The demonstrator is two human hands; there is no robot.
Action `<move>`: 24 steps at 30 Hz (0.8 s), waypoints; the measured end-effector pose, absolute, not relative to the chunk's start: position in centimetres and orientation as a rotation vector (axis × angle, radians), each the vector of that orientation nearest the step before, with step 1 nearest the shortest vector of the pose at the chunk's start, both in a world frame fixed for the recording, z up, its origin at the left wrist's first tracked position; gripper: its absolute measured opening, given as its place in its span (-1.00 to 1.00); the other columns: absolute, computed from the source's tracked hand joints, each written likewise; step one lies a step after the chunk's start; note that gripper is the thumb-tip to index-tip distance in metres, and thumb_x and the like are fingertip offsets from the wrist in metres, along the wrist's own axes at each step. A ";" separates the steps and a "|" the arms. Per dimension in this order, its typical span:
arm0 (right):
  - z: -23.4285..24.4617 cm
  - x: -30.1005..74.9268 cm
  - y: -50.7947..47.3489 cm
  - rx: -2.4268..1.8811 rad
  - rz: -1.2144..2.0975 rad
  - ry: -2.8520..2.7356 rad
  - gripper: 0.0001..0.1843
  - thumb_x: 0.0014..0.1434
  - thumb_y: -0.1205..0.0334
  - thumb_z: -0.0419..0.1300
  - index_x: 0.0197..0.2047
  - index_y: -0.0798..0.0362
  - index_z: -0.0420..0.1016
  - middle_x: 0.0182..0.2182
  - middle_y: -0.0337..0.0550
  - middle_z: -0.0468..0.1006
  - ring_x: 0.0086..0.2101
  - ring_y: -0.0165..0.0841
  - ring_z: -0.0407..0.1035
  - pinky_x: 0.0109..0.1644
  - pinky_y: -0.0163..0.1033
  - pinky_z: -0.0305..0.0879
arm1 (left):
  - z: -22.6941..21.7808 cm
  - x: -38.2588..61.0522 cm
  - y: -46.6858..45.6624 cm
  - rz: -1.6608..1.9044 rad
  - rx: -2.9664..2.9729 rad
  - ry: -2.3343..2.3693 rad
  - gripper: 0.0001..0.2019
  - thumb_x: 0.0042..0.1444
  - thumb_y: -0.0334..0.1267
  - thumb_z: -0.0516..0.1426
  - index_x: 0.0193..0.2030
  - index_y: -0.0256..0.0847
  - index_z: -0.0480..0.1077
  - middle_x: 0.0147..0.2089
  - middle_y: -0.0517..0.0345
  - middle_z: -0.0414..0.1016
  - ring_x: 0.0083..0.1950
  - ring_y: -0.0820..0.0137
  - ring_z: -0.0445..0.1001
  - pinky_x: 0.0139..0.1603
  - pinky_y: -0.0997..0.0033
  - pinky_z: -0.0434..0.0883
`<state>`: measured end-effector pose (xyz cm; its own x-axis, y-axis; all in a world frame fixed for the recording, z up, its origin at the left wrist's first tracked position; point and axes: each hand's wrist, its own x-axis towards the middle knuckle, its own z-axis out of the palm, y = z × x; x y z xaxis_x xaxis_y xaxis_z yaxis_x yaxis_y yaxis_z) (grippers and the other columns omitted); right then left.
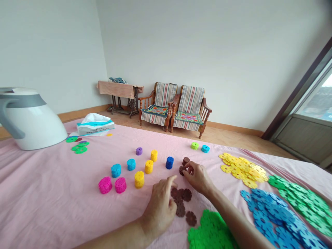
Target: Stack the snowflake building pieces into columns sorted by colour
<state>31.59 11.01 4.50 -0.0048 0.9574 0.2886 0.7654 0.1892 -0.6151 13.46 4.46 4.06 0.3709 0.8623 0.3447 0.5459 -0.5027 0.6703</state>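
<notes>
My right hand [199, 177] has its thumb and fingers closed on a small brown stack of flower-shaped plastic discs [182, 170]. Just behind that stack stands another brown stack [186, 161]. My left hand [161, 204] is open, thumb and index finger apart, at the left edge of several loose brown discs [181, 209] lying flat on the pink cloth; part of them is hidden behind its fingers. A dark blue stack [169, 163] stands left of my right hand. Beneath my right forearm spreads a heap of bright green discs [210, 231].
Yellow [139, 179], pink [105, 185], light blue [116, 170] and purple [139, 151] stacks stand to the left. Yellow [242, 169], blue [275, 218] and green [303, 204] disc heaps lie right. A kettle [38, 121] and tissue box [95, 127] are at the far left.
</notes>
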 end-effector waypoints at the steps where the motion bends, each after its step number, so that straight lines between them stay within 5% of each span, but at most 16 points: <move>1: 4.5 31.6 11.0 -1.617 0.368 -1.808 -0.88 0.00 0.26 0.08 -0.38 0.06 0.41 -0.61 -0.26 0.43 -0.57 -0.41 0.31 -0.45 -0.33 0.17 | 4.0 13.5 4.4 0.948 2.190 1.218 -0.29 -0.22 -0.67 -0.07 0.16 -0.18 0.10 -0.03 0.04 0.38 0.04 0.28 0.32 0.12 0.13 0.26; 8: 7.2 33.0 8.5 -1.564 0.432 -1.926 -0.89 -0.01 0.34 0.06 -0.42 0.08 0.41 -0.58 -0.26 0.40 -0.54 -0.45 0.27 -0.47 -0.36 0.14 | 3.7 13.5 4.5 0.971 2.177 1.236 -0.27 -0.22 -0.66 -0.06 0.18 -0.18 0.09 -0.02 0.06 0.38 0.04 0.28 0.31 0.13 0.14 0.26; 15: 9.0 33.5 5.0 -1.307 0.743 -2.321 -0.65 -0.14 0.48 0.13 -0.23 0.01 0.44 -0.31 -0.24 0.40 -0.37 -0.45 0.31 -0.30 -0.36 0.23 | 3.6 13.5 4.7 0.966 2.182 1.252 -0.29 -0.22 -0.64 -0.06 0.17 -0.18 0.11 0.04 0.02 0.36 0.08 0.25 0.30 0.15 0.11 0.24; 24: 8.1 33.3 5.0 -1.298 0.703 -2.275 -0.75 -0.09 0.46 0.14 -0.29 0.04 0.43 -0.34 -0.25 0.38 -0.39 -0.47 0.30 -0.32 -0.36 0.23 | 3.5 13.6 4.8 0.970 2.179 1.253 -0.28 -0.22 -0.64 -0.06 0.17 -0.18 0.11 0.03 0.03 0.37 0.07 0.26 0.31 0.14 0.13 0.25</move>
<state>33.31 4.95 8.10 -0.4720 0.8744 0.1122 0.6587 0.4344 -0.6144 13.56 4.76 3.50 0.3422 0.8709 0.3527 0.5593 -0.4904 0.6684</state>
